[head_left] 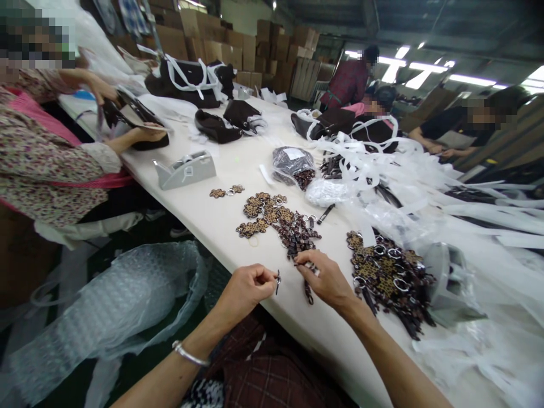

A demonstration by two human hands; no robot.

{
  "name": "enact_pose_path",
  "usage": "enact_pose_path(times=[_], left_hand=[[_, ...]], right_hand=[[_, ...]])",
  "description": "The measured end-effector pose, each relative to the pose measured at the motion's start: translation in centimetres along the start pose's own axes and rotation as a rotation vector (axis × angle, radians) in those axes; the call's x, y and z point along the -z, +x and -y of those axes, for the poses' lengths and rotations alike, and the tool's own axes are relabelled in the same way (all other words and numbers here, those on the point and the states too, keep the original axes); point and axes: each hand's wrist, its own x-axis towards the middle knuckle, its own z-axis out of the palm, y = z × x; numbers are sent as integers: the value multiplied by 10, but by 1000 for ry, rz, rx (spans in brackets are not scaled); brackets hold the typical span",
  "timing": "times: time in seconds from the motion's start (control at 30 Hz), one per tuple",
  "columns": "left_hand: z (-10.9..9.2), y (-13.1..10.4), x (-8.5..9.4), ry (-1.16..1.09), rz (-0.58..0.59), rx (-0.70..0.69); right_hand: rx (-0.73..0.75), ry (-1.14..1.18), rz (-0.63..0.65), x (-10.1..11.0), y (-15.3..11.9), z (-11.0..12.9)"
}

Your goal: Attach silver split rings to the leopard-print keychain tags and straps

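Note:
My left hand (250, 284) is closed in a pinch at the table's front edge, gripping a small dark clip with a metal part (277, 281). To its right, my right hand (323, 276) pinches a dark beaded tassel (308, 292) that hangs below the fingers. Just beyond my hands lies a pile of dark brown beaded tassels (297, 233). Leopard-patterned flower charms (266, 207) are heaped against that pile. A larger heap of flower charms with rings and tassels (386, 272) lies right of my right hand.
A grey tape dispenser (187, 170) stands at the left table edge; another dispenser (448, 277) is at right. A bag of beads (293, 164) lies farther back. White strips (382, 164) cover the right side. Bubble wrap (114, 306) hangs at left. A co-worker (55, 147) handles a dark bag (136, 122).

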Motion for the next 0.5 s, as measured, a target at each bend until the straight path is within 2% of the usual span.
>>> enact_pose_path(times=[0.07, 0.13, 0.27, 0.4, 0.43, 0.5], left_hand=[[0, 1, -2, 33, -32, -39], [0, 2, -4, 83, -72, -94], [-2, 6, -8, 215, -145, -195], [-2, 7, -10, 236, -176, -240], [-2, 6, -10, 213, -175, -234], [-3, 6, -9, 147, -158, -195]], right_hand=[[-41, 107, -47, 0, -1, 6], [-9, 145, -66, -3, -1, 10], [87, 41, -158, -4, 8, 9], [-43, 78, -433, 9, 17, 14], [-91, 137, -468, 13, 17, 19], [-163, 276, -419, 19, 14, 30]])
